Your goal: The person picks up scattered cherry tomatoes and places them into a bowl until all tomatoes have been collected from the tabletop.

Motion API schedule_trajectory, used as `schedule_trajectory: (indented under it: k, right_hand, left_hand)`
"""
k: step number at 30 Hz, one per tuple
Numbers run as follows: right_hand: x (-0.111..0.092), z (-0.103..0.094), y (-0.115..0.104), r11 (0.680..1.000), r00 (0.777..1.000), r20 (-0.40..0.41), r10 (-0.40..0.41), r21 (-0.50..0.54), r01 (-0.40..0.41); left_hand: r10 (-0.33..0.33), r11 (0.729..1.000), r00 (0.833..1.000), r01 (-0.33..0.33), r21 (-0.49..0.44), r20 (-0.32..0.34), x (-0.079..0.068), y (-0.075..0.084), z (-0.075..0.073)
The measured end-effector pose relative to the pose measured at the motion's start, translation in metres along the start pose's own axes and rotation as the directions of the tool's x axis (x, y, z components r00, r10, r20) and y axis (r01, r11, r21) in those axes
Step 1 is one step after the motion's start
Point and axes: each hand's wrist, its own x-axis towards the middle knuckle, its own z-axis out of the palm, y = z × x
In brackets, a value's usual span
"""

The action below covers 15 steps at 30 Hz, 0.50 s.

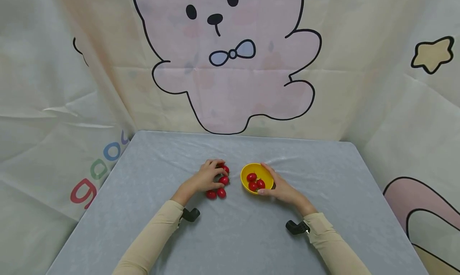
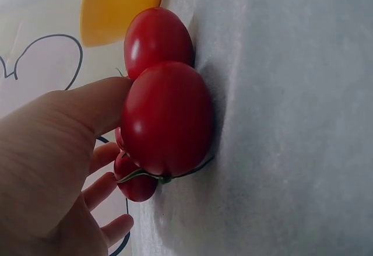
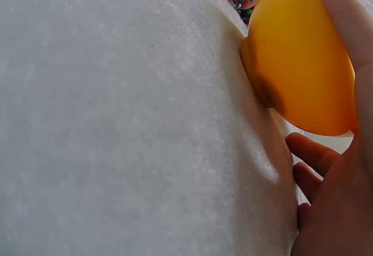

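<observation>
My left hand (image 1: 206,177) reaches over a small group of red cherry tomatoes (image 1: 221,192) on the cloth, left of the bowl. Its thumb and index finger close round one cherry tomato (image 1: 223,181), while the other fingers spread past it near more tomatoes. Two tomatoes (image 2: 168,119) stand large beside the thumb in the left wrist view, the nearer with a green stem. On the right, my right hand (image 1: 284,189) holds a yellow bowl (image 1: 245,172) by its side, thumb at the near rim and fingers at the far side. Several cherry tomatoes (image 1: 253,186) lie inside the bowl.
A grey-blue cloth (image 1: 237,239) covers the table. Behind it hangs a pale curtain (image 1: 338,87) printed with a bear, and similar fabric runs along both sides. Each wrist wears a black camera mount (image 1: 190,214).
</observation>
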Motion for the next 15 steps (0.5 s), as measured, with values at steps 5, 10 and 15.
schedule_trajectory:
  k: [5, 10, 15]
  right_hand:
    - [0.0005, 0.0003, 0.0011, 1.000, 1.000, -0.003, 0.001, -0.001, -0.001]
    - [-0.0012, 0.0002, -0.0004, 1.000, 1.000, -0.004, 0.002, 0.002, -0.002]
    - [-0.0023, 0.0005, -0.0024, 1.000, 1.000, 0.000, 0.014, 0.014, -0.014]
  left_hand:
    - [-0.006, 1.000, 1.000, 0.006, 0.005, -0.001, 0.0007, 0.0011, 0.0000]
    - [-0.007, 1.000, 1.000, 0.007, 0.020, -0.006, 0.0021, 0.0004, 0.0024]
    - [-0.012, 1.000, 1.000, 0.012, 0.024, -0.008, 0.0027, -0.0003, 0.0039]
